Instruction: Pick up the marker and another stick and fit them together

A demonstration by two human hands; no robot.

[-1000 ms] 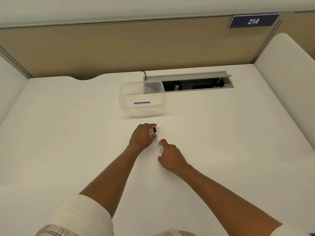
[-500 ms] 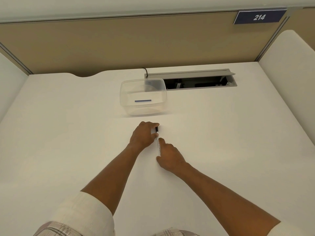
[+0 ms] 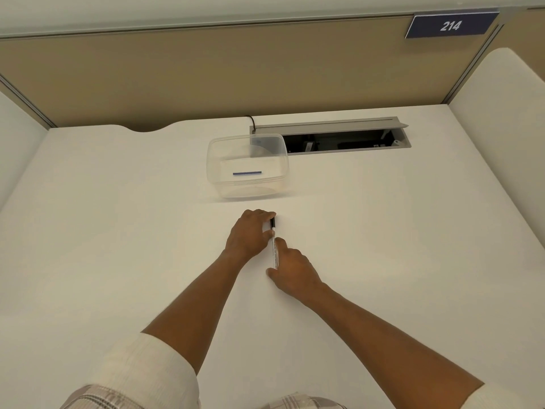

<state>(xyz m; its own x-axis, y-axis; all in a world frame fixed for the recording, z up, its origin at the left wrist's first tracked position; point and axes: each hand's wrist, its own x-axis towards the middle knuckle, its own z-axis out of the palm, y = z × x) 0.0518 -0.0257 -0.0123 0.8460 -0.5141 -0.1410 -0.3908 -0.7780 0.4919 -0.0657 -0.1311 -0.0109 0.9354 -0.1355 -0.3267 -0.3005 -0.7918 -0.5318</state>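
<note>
Together left hand (image 3: 250, 233) and right hand (image 3: 292, 268) grip marker (image 3: 274, 246).

Clear glossy plastic container (image 3: 247, 165); matt white desk (image 3: 118, 231).

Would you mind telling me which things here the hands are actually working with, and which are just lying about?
In hand:
- marker pen, black cap at the far end
- left hand, gripping the cap end
- right hand, holding the barrel

Lying about:
- clear plastic container
- cable hatch in the desk
- sign 214
</note>
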